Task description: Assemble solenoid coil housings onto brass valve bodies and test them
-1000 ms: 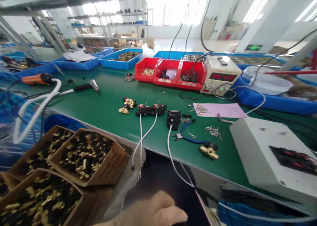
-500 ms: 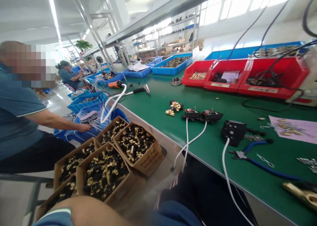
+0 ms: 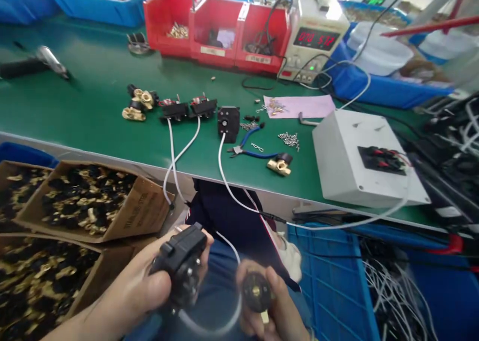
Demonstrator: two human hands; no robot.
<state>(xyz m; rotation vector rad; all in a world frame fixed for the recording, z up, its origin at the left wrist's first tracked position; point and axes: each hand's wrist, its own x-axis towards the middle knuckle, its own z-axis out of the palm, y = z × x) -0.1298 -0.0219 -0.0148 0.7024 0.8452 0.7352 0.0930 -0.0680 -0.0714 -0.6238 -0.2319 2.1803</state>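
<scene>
My left hand (image 3: 145,286) is closed around a black plastic coil housing (image 3: 181,266) with a white cable (image 3: 209,326) looping off it, held low over my lap. My right hand (image 3: 269,306) grips a round black-and-brass valve part (image 3: 256,292) just to the right of it; the two parts are a little apart. Both hands are below the green table's front edge (image 3: 112,149).
On the table lie brass valves (image 3: 136,104), two wired coils (image 3: 189,107), another black coil (image 3: 228,122), blue pliers (image 3: 252,151), screws (image 3: 290,139), a white box (image 3: 364,159), red bins (image 3: 217,29) and a power supply (image 3: 318,39). Cardboard boxes of valves (image 3: 86,201) stand left; a blue crate (image 3: 325,276) right.
The view has swung from the left, past a seated co-worker, back down to my lap. Both hands have come into view, each now holding a part.
</scene>
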